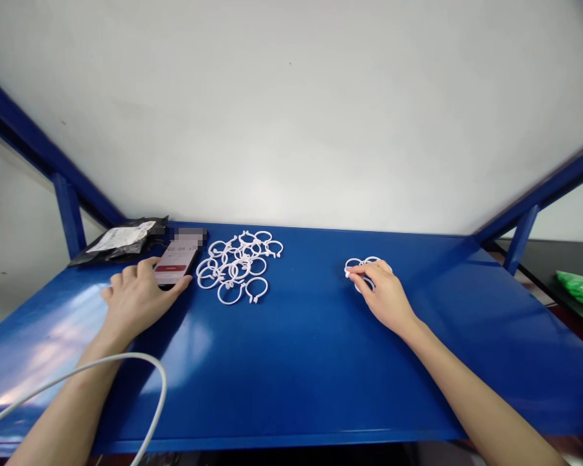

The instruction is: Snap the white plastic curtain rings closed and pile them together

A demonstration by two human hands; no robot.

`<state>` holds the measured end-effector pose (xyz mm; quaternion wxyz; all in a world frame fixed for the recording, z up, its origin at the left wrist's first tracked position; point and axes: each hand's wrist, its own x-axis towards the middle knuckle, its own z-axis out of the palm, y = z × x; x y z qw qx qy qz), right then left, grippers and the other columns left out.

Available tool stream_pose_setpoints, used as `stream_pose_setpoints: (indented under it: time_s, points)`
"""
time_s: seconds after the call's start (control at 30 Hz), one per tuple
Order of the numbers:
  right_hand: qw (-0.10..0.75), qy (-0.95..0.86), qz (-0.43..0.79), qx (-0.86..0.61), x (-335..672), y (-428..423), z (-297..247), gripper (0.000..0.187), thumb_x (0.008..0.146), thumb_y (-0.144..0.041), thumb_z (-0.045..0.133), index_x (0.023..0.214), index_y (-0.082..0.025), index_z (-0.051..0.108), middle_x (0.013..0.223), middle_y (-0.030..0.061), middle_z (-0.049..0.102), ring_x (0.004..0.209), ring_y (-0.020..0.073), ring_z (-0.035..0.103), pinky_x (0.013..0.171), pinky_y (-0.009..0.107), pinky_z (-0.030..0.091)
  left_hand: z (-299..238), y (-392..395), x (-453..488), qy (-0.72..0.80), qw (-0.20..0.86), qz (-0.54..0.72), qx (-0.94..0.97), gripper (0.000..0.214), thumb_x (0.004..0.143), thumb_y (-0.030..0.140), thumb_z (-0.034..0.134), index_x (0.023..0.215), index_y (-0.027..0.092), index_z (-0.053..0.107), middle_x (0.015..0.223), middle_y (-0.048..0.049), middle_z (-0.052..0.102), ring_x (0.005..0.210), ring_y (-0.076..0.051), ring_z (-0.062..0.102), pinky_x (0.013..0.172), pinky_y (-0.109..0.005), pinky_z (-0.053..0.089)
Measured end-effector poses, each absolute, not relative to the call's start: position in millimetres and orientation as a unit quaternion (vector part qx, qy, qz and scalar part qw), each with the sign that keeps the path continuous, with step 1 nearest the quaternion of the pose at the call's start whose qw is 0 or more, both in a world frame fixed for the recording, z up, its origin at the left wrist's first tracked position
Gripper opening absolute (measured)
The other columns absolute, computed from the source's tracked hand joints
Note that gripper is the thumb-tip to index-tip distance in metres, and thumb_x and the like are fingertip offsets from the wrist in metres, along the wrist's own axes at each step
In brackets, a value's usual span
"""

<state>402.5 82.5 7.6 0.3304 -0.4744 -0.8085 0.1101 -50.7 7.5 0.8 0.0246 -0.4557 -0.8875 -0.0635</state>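
Note:
At the left, my left hand (138, 294) grips the lower end of a smartphone (177, 252), thumb along its right edge and fingers at its left. A timer-like display is lit on the screen. Just right of the phone lies a loose pile of white plastic curtain rings (256, 289), several overlapping. Farther right, my right hand (386, 294) is closed in a pinch on a white curtain ring (348, 273) at the fingertips. More white rings (372, 259) lie under and behind those fingers, partly hidden by the hand.
A black plastic packet (121, 238) with a white label lies at the back left of the blue table (282, 375). A white cable (160, 395) loops over my left forearm. Blue frame bars slope at both sides. A green bag (580, 289) rests on a dark surface at right.

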Motion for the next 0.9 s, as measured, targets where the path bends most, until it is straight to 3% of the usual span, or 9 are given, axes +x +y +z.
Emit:
stream_pose_setpoints:
  time_s: [0.9]
  points:
    - [0.3, -0.819, 0.114, -0.476, 403.5, 82.6, 6.1, 0.017, 0.1, -0.033, 0.058, 0.101, -0.027, 0.073, 0.097, 0.0055, 0.076, 0.1, 0.029, 0.061, 0.089, 0.048, 0.053, -0.3, 7.0, -51.0, -0.886, 0.028, -0.068, -0.459, 0.089, 0.086, 0.073, 0.041, 0.15, 0.012, 0.04, 0.137, -0.0284, 0.052, 0.13, -0.047, 0.046, 0.104, -0.057, 0.038]
